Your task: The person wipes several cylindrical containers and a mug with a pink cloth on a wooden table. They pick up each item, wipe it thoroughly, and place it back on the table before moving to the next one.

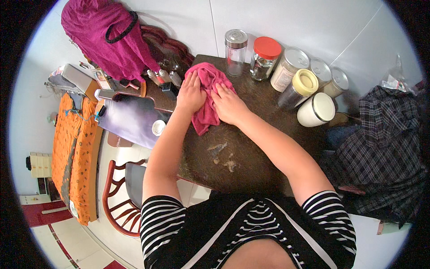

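A crumpled pink cloth lies on the dark table top, near its far left corner. My left hand rests flat on the cloth's left part, fingers pointing away from me. On its right part lies my right hand, palm down, fingers slightly spread. Neither hand visibly grasps the cloth. Pale worn patches mark the table between my forearms. Past my right hand stand a clear glass jar with a metal lid and a red-lidded jar.
Several canisters and a white jar line the wall side. Dark plaid clothing is heaped at the right. Small bottles and a purple-covered surface are at the left; beyond are a wooden chair and an orange-covered bed.
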`<state>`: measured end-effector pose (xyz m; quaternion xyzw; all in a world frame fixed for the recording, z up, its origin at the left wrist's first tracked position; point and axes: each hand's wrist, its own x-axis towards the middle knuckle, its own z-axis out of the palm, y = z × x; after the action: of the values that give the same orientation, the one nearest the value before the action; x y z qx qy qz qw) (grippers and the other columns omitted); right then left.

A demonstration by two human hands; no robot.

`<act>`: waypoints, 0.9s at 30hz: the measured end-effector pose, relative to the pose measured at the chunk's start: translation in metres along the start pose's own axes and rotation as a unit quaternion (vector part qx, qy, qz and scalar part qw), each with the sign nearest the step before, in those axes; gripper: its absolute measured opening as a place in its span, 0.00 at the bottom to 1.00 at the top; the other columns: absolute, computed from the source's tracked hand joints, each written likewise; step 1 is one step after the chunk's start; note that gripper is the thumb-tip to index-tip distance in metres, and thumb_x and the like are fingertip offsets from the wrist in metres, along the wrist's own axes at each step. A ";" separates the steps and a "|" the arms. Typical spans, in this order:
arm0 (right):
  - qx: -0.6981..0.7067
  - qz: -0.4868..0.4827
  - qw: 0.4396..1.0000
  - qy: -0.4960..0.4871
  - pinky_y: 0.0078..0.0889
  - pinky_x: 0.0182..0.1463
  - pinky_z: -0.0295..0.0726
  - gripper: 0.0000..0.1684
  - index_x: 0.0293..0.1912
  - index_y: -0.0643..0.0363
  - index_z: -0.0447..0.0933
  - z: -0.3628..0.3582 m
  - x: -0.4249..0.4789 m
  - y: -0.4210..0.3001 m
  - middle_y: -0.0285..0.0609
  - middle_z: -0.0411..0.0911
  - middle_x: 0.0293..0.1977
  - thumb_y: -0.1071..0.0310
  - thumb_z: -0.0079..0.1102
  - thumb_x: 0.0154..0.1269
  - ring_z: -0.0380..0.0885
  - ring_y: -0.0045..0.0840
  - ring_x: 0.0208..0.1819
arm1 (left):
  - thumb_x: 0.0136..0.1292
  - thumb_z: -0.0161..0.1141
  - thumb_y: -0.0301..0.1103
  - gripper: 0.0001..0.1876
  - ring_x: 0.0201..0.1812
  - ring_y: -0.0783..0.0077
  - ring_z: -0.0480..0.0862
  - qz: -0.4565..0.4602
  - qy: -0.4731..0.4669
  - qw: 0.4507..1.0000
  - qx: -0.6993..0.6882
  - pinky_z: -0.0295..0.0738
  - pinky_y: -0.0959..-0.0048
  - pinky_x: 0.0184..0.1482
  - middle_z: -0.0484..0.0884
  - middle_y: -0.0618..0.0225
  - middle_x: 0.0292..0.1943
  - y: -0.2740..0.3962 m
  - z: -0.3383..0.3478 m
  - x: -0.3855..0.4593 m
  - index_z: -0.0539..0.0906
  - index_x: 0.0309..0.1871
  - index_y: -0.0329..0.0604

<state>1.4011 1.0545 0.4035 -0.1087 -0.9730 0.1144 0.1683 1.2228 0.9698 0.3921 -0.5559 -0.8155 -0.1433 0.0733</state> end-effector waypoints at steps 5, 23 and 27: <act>-0.034 0.118 0.992 -0.007 0.50 0.76 0.56 0.28 0.66 0.71 0.66 0.018 0.065 0.004 0.68 0.56 0.71 0.67 0.41 0.71 0.56 0.56 0.74 | 0.67 0.46 0.44 0.35 0.79 0.54 0.52 -0.063 -0.057 0.995 0.054 0.52 0.58 0.77 0.54 0.51 0.78 -0.025 0.016 0.049 0.63 0.74 0.34; -0.039 0.019 0.999 -0.007 0.46 0.73 0.65 0.23 0.52 0.67 0.77 0.022 0.052 -0.030 0.66 0.70 0.63 0.66 0.55 0.58 0.68 0.54 0.67 | 0.65 0.49 0.40 0.31 0.73 0.49 0.65 -0.028 0.032 0.999 -0.013 0.56 0.62 0.76 0.68 0.41 0.69 -0.036 -0.010 -0.052 0.69 0.67 0.23; -0.009 -0.016 1.000 -0.002 0.45 0.69 0.71 0.20 0.49 0.65 0.80 0.030 0.033 -0.061 0.62 0.73 0.61 0.68 0.55 0.58 0.71 0.50 0.65 | 0.64 0.52 0.37 0.31 0.69 0.45 0.70 -0.041 0.030 0.998 -0.048 0.64 0.60 0.72 0.69 0.37 0.67 -0.036 -0.025 -0.105 0.69 0.67 0.24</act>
<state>1.3492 0.9995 0.4016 -0.0944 -0.9760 0.1029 0.1669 1.2275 0.8565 0.3813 -0.5204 -0.8273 -0.2015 0.0648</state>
